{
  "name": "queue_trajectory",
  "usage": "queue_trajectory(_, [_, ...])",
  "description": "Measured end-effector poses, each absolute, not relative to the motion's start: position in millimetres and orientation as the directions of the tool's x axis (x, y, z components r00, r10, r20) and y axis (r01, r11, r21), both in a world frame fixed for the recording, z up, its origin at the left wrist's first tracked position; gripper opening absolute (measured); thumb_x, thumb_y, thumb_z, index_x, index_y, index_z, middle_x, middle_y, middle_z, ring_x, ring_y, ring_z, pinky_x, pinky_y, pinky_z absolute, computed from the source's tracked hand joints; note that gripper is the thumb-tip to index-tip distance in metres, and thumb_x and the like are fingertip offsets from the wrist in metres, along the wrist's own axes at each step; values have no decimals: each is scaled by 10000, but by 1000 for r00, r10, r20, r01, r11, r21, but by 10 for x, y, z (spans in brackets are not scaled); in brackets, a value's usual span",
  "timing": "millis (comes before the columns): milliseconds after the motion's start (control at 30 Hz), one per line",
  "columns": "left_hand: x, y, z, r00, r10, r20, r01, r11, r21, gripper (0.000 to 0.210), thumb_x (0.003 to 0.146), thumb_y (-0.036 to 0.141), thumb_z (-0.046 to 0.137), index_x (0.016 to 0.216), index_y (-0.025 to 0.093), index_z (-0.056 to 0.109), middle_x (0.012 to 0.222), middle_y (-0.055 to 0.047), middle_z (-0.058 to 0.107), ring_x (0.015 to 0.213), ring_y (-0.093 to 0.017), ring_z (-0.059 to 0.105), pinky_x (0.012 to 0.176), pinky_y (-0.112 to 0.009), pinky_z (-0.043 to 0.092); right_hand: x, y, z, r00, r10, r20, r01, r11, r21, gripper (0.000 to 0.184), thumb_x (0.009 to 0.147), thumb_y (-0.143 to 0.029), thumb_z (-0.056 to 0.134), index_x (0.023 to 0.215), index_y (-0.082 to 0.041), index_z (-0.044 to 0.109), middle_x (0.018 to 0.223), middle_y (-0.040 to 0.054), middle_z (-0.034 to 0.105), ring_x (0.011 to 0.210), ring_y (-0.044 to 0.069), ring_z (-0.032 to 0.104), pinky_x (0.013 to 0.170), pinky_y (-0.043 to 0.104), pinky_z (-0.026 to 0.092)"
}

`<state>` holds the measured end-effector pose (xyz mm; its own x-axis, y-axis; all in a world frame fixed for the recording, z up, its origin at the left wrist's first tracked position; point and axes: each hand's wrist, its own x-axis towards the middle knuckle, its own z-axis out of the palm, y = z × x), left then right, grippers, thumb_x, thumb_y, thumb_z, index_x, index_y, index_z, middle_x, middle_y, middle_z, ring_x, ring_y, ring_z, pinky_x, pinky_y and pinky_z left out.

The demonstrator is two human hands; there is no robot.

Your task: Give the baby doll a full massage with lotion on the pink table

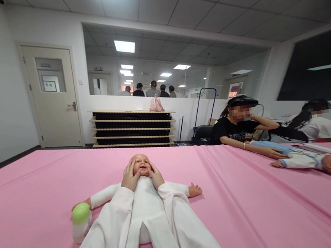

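Note:
A baby doll point(148, 205) in white clothing lies on its back on the pink sheet point(230, 222), arms spread to both sides. My left hand point(131, 174) rests along one side of its head, with fingers stretched out over the cheek and temple. On the opposite cheek lies my right hand point(155, 173), also with fingers extended. Both thumbs sit near the doll's mouth and chin. Beside the doll's arm on the left stands a white bottle with a green cap point(82, 222), partly covering that doll hand. Loose white sleeves cover my forearms.
At the right, a person in a black T-shirt point(237, 127) sits with a hand on a second doll point(304, 159). Another person in white point(321, 125) sits behind. A stack of black and wooden boards point(133, 126) with a pink backpack point(156, 104) stands beyond the table.

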<state>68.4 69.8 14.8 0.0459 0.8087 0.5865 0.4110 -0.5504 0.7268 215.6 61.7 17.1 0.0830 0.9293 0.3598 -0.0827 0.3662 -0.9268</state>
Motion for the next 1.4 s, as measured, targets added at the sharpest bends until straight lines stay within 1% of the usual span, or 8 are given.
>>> queue_trajectory(100, [686, 716, 150, 51, 814, 579, 404, -547, 733, 497, 827, 376, 430, 1288, 191, 424, 1394, -85, 349, 1310, -218, 268, 1083, -412, 214, 2148, 604, 193, 83, 946, 314, -110, 322, -940, 637, 650, -498, 609, 1226, -252, 493, 1331, 34, 454, 1194, 239, 453, 957, 401, 420])
queue_trajectory(333, [689, 701, 155, 41, 798, 601, 443, -554, 705, 633, 720, 405, 580, 1294, 202, 408, 1386, -95, 358, 1294, -253, 297, 1067, -432, 241, 2171, 601, 195, 88, 932, 352, -64, 358, -932, 679, 600, -377, 679, 1233, -219, 489, 1328, 52, 456, 1205, 225, 443, 1019, 379, 354])
queue_trajectory(467, [687, 724, 155, 55, 818, 573, 410, -541, 734, 481, 839, 364, 397, 1287, 191, 423, 1389, -81, 357, 1308, -209, 275, 1085, -411, 208, 2169, 632, 177, 116, 926, 360, -70, 369, -927, 596, 631, -436, 650, 1187, -257, 531, 1292, 22, 497, 1190, 225, 458, 985, 394, 390])
queue_trajectory(567, [686, 732, 163, 68, 828, 557, 392, -536, 748, 467, 871, 355, 313, 1286, 173, 426, 1386, -84, 360, 1313, -193, 265, 1093, -394, 191, 2161, 623, 195, 125, 938, 322, -60, 331, -942, 574, 666, -510, 597, 1183, -268, 533, 1310, 13, 478, 1202, 226, 445, 963, 386, 412])
queue_trajectory(800, [689, 716, 144, 38, 803, 594, 433, -549, 715, 635, 713, 399, 584, 1294, 214, 408, 1386, -92, 358, 1290, -257, 302, 1059, -438, 247, 2160, 572, 224, 114, 930, 349, -28, 354, -935, 680, 593, -405, 686, 1221, -224, 500, 1316, 53, 470, 1191, 231, 456, 1014, 383, 356])
queue_trajectory(900, [691, 734, 125, 31, 802, 597, 421, -553, 720, 609, 726, 380, 564, 1293, 219, 411, 1393, -83, 349, 1292, -248, 300, 1065, -433, 241, 2164, 586, 208, 115, 920, 375, -34, 381, -924, 654, 586, -380, 695, 1198, -234, 520, 1298, 44, 491, 1175, 232, 471, 1009, 390, 362])
queue_trajectory(1100, [694, 768, 109, 27, 801, 598, 367, -564, 740, 452, 827, 353, 416, 1261, 229, 452, 1382, -49, 372, 1296, -203, 296, 1083, -401, 220, 2155, 610, 208, 105, 944, 312, -90, 322, -942, 604, 663, -530, 585, 1193, -248, 520, 1315, 27, 471, 1201, 227, 446, 970, 397, 407])
queue_trajectory(1400, [695, 711, 138, 34, 805, 593, 430, -547, 718, 686, 683, 436, 608, 1294, 198, 408, 1389, -109, 348, 1286, -269, 304, 1064, -439, 239, 2148, 591, 201, 106, 930, 351, -68, 359, -931, 671, 583, -366, 698, 1213, -239, 507, 1312, 43, 474, 1166, 236, 482, 986, 399, 394])
